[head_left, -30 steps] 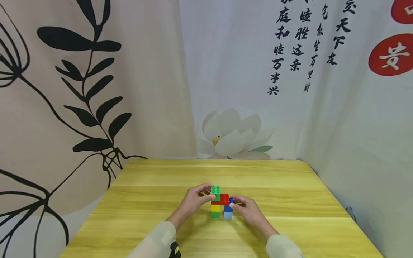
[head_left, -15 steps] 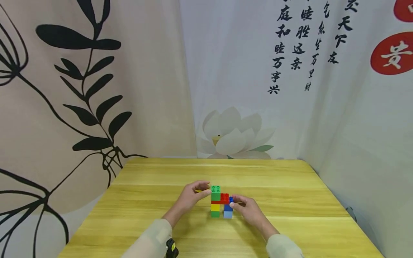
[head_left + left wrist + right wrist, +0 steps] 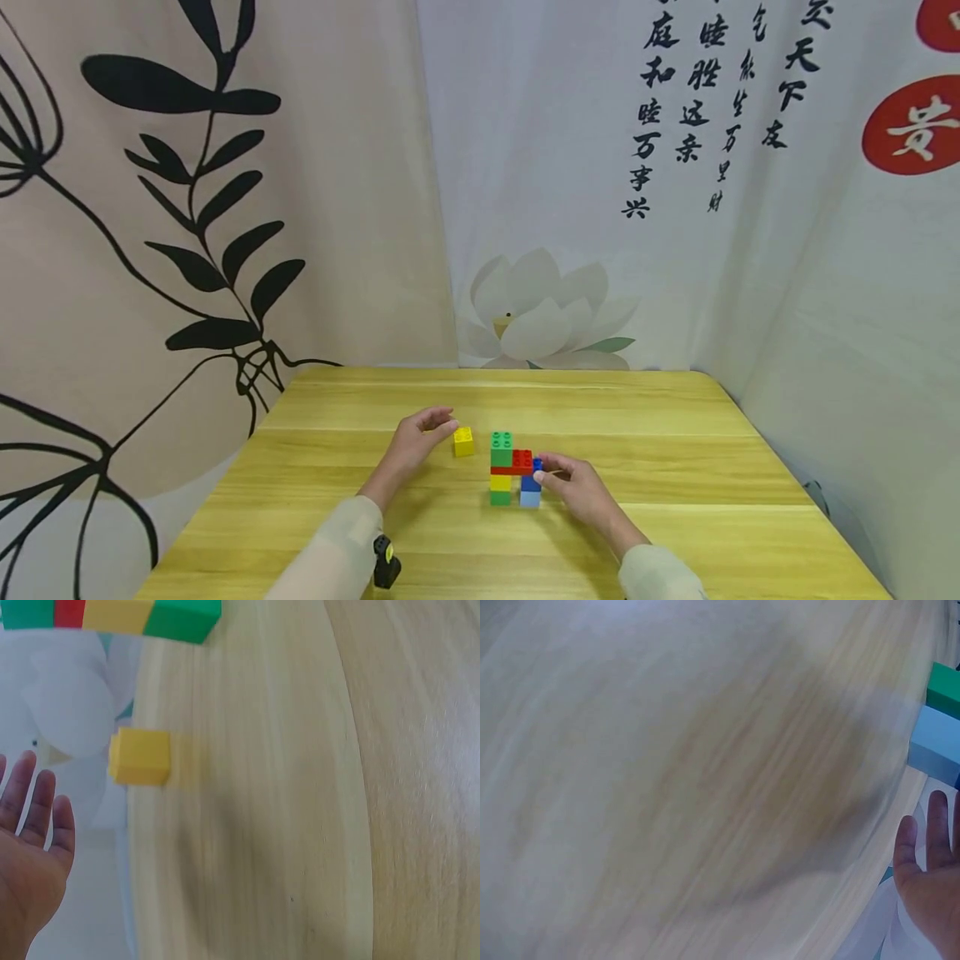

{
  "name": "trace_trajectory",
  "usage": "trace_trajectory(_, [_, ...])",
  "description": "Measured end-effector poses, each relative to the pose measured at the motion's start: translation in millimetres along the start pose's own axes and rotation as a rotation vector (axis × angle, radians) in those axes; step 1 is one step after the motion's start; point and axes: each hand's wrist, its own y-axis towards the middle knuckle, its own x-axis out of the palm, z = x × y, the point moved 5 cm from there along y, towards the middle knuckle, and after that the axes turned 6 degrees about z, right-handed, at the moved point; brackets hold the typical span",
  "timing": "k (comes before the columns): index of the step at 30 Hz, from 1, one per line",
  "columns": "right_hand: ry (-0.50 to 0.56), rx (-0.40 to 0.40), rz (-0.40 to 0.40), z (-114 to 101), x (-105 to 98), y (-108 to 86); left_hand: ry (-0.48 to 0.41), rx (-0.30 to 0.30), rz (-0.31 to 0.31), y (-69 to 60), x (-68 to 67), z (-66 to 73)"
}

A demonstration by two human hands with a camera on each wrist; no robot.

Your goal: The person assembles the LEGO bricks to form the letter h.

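A small structure of toy building bricks stands upright on the table. Its left column has a green brick point(image 3: 502, 454) on top, part of a red brick point(image 3: 522, 461), then a yellow and a green one. On the right, a dark blue brick point(image 3: 530, 483) rests on a light blue brick point(image 3: 530, 500). My right hand point(image 3: 583, 493) pinches the dark blue upper part between thumb and fingers; the fingertips behind are partly hidden. My left hand point(image 3: 411, 446) holds nothing, its fingers relaxed beside a loose yellow brick point(image 3: 463, 442), which the left wrist view also shows apart from the hand.
The wooden table point(image 3: 615, 417) has its far edge before a curtain point(image 3: 360, 208) printed with plants, a lotus and writing. A black device point(image 3: 386, 562) is worn on the left wrist.
My left hand has let go of the green top brick and moved left and away, uncovering the loose yellow brick. The right hand has stayed at the structure.
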Motion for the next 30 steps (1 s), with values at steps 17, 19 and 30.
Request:
trace_trajectory(17, [0.003, 0.001, -0.018, 0, 1, 0.8, 0.027, -0.069, -0.018, 11.9, 3.0, -19.7])
trace_trajectory(19, [0.006, -0.007, -0.019, -2, 0, 0.2, 0.024, -0.075, -0.02, 13.8, 3.4, -23.6])
trace_trajectory(30, [0.013, -0.01, -0.01, -3, 2, -0.7, 0.069, -0.085, -0.045, 21.9, 11.0, -45.0])
